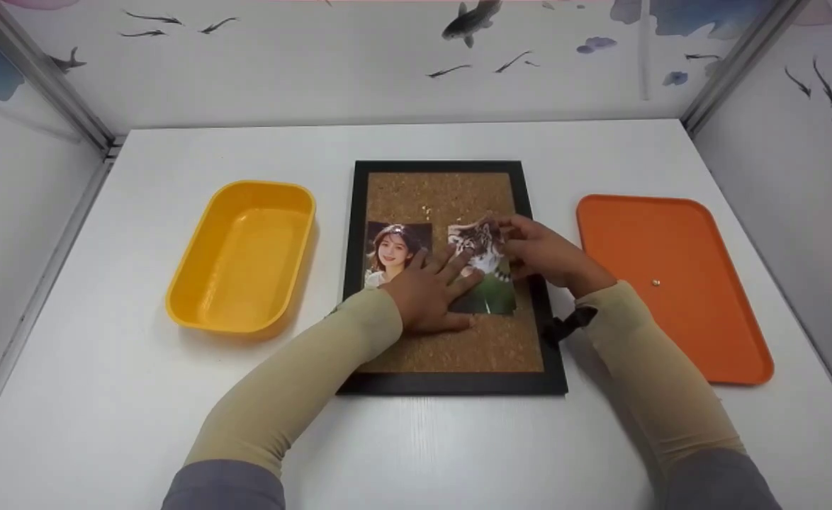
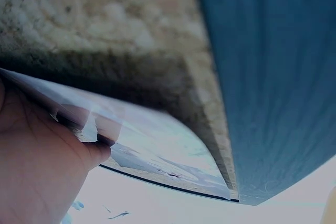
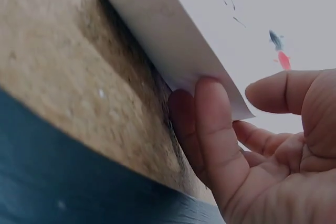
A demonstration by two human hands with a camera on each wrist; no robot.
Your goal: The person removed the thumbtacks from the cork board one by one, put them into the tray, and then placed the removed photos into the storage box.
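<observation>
A framed cork board (image 1: 458, 347) with a black border lies on the table. On it are a portrait photo (image 1: 378, 273) and, to its right, a photo of a striped cub (image 1: 494, 297). My left hand (image 1: 426, 294) lies with fingers spread across the cub photo's left part, touching the portrait's edge. At the cub photo's upper right edge, my right hand (image 1: 540, 251) holds it with bent fingers. In the right wrist view the photo's white back (image 3: 163, 40) tilts up off the cork; two fingers lie against it, and the thumb is near its edge.
A yellow bin (image 1: 246, 262) stands left of the board. To the right, an orange tray (image 1: 671, 326) bears a small shiny pin-like piece (image 1: 655, 282). Small bright specks (image 1: 426, 211) show on the cork above the photos. Printed wall panels (image 1: 317, 78) enclose the table's back and sides.
</observation>
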